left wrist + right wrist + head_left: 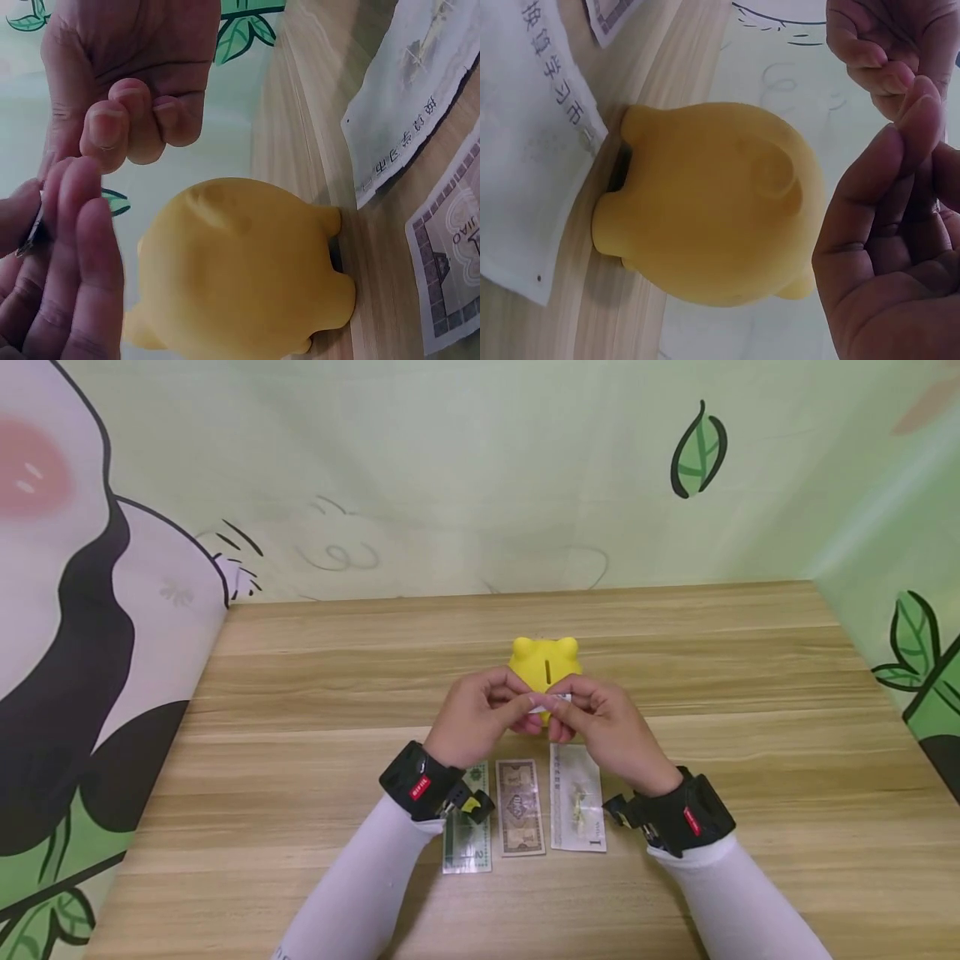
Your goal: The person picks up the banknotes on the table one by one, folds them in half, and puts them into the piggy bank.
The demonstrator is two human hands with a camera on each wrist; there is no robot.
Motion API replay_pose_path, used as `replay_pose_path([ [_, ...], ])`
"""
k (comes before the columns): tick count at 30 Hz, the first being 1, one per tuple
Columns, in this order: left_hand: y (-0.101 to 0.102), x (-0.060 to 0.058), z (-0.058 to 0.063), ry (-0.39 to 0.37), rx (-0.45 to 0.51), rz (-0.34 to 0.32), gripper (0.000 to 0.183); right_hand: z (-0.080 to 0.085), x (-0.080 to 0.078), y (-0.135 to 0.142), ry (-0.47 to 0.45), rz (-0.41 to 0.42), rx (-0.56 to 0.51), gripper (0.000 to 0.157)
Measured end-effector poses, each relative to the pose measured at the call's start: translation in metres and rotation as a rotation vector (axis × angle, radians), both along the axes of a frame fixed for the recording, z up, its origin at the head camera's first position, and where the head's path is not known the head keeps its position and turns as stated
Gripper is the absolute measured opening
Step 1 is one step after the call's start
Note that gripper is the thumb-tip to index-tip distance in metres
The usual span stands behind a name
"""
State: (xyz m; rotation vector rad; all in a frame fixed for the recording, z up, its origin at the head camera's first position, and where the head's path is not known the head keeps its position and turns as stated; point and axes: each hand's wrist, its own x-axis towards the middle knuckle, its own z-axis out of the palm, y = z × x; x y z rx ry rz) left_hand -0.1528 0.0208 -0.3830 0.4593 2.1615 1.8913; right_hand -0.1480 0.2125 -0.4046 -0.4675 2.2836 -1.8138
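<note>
Both hands meet in front of a yellow piggy bank (532,670), whose coin slot faces up in the head view. Between thumbs and fingers, my left hand (480,714) and right hand (613,727) pinch a small folded paper note (563,697). Fingers cover most of this note; only a pale edge shows. Below the hands lie a green note (468,847), a brown note (519,810) and a whitish note (574,797) in a row. The left wrist covers part of the green one. In the right wrist view the bank's curly tail shows.
The notes and bank rest on a wood-grain table (315,668). A cloth backdrop (465,460) printed with leaves and a panda rises behind the table and along its sides. Each wrist wears a black strap with a small camera.
</note>
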Motion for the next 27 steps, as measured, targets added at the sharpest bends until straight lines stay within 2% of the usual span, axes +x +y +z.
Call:
replay_pose_path([
  [3,0.001,0.004,0.01,0.017,-0.012,0.018,0.008,-0.001,0.0,-0.001,-0.003,0.014,-0.002,0.016],
  [5,0.001,0.005,0.011,0.021,-0.019,0.031,0.008,-0.002,0.0,-0.002,-0.01,0.025,-0.003,0.019],
  [8,0.0,0.001,0.002,0.02,-0.028,0.053,0.007,0.0,0.0,-0.002,-0.023,0.027,0.007,0.025],
  [12,-0.001,-0.005,-0.014,0.015,-0.034,0.066,0.008,0.004,0.002,-0.002,-0.026,-0.016,0.023,0.024],
  [16,0.0,-0.006,-0.018,0.023,-0.022,0.059,0.01,0.008,0.004,-0.004,-0.023,-0.05,0.028,0.018],
  [20,0.001,-0.006,-0.02,0.017,0.006,0.026,0.011,0.009,0.005,-0.004,0.001,-0.071,0.034,0.015],
  [27,0.004,-0.006,-0.022,0.015,-0.038,-0.071,0.021,0.004,0.004,-0.001,0.057,-0.084,0.032,0.013],
])
